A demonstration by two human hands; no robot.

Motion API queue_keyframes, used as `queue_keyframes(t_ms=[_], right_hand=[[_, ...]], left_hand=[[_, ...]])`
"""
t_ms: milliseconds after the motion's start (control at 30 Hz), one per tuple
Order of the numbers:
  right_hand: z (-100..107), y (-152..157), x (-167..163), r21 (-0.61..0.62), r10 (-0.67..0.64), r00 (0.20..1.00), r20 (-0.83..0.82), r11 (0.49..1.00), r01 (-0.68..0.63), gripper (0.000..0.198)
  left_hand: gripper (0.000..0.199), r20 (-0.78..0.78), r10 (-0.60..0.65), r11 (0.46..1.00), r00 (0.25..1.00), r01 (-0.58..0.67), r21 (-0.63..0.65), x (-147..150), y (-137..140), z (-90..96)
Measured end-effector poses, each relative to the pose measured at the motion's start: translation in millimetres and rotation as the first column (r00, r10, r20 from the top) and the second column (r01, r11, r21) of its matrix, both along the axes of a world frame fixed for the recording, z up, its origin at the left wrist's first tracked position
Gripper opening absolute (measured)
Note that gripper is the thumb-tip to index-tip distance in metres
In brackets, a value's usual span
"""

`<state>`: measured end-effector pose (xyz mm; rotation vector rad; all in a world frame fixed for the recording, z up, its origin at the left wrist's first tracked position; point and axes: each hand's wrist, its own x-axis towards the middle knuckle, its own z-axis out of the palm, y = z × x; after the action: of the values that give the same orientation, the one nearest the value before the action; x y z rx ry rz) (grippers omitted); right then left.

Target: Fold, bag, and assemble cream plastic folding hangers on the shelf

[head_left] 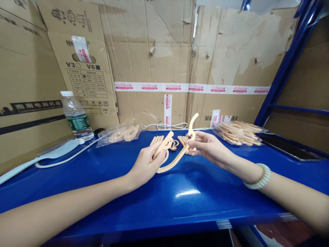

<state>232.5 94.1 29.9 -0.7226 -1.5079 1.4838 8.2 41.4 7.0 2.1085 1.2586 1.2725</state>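
Note:
A beige plastic clothes hanger (174, 162) is held between my two hands above the blue table, its hook pointing up. My left hand (144, 164) is closed around the hanger's left part, thumb on top. With thumb and fingers, my right hand (212, 148) pinches the hanger just below the hook. Part of the hanger is hidden inside my left fist. Just behind my hands lie a left group of beige plastic strips (156, 139) and a right group of similar strips (183, 139). Small curved beige pieces (174, 144) lie between them.
A clear bag of beige parts (119, 134) lies left, another full bag (238, 133) right. A water bottle (79, 120) and a pale blue brush-like object (58, 150) stand and lie far left. A dark flat device (290, 147) rests right. Cardboard (154, 61) walls the back.

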Motion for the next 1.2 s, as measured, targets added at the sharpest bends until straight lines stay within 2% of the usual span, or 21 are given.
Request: queue_keyframes(t_ms=[133,267,333,400,467,533,600,667,700,767,833,900,1067,1200], right_hand=[[-4,-2,-4,0.018,0.01,0.998,0.057,1.0,-0.011,0.029],[-9,-4,-7,0.061,0.007,0.999,0.051,0.998,-0.01,0.03],[-13,-5,-9,0.098,0.012,0.998,0.058,0.995,-0.018,0.029],[-16,-6,-10,0.157,0.031,0.996,0.082,0.987,-0.044,0.027],[-18,-7,-12,0.249,0.052,0.992,0.119,0.965,-0.081,0.024],[-20,-8,-12,0.362,0.055,0.986,0.155,0.926,-0.109,0.02],[-21,-9,-12,0.476,0.032,0.981,0.191,0.871,-0.121,0.017],[-21,-10,-10,0.609,-0.023,0.972,0.232,0.783,-0.127,0.013],[-20,-11,-9,0.685,-0.052,0.965,0.255,0.715,-0.143,0.012],[-18,-13,-7,0.814,-0.101,0.95,0.296,0.546,-0.196,0.015],[-16,-15,-4,0.886,-0.147,0.933,0.33,0.388,-0.252,0.02],[-16,-16,-2,0.917,-0.2,0.917,0.344,0.281,-0.283,0.022],[-20,-15,0,0.949,-0.265,0.911,0.315,0.073,-0.307,0.025],[-20,-16,0,0.926,-0.359,0.89,0.282,-0.142,-0.351,0.023]], left_hand=[[0.03,-0.029,-0.066,0.998,0.997,0.066,-0.011,-1,-3,3.0],[0.035,-0.067,-0.194,0.981,0.979,0.192,-0.026,1,-2,6.3],[0.031,-0.001,-0.256,0.963,0.967,0.255,-0.09,4,-1,5.5],[0.023,0.15,-0.3,0.915,0.942,0.329,-0.234,6,-1,2.9],[0.022,0.277,-0.317,0.827,0.907,0.407,-0.388,8,0,0.0],[0.026,0.309,-0.317,0.76,0.897,0.435,-0.483,9,0,-1.1],[0.028,0.256,-0.319,0.761,0.912,0.408,-0.505,9,0,0.1],[0.026,0.151,-0.336,0.796,0.93,0.366,-0.482,9,0,2.6],[0.026,0.077,-0.348,0.826,0.934,0.344,-0.447,9,-1,3.9],[0.028,-0.085,-0.352,0.889,0.932,0.304,-0.342,7,-3,5.9],[0.031,-0.23,-0.336,0.931,0.913,0.286,-0.228,6,-5,6.7],[0.033,-0.321,-0.322,0.945,0.89,0.285,-0.158,5,-7,6.8],[0.033,-0.424,-0.304,0.953,0.853,0.278,-0.125,4,-8,5.5],[0.032,-0.456,-0.299,0.953,0.838,0.284,-0.102,4,-7,4.0]])
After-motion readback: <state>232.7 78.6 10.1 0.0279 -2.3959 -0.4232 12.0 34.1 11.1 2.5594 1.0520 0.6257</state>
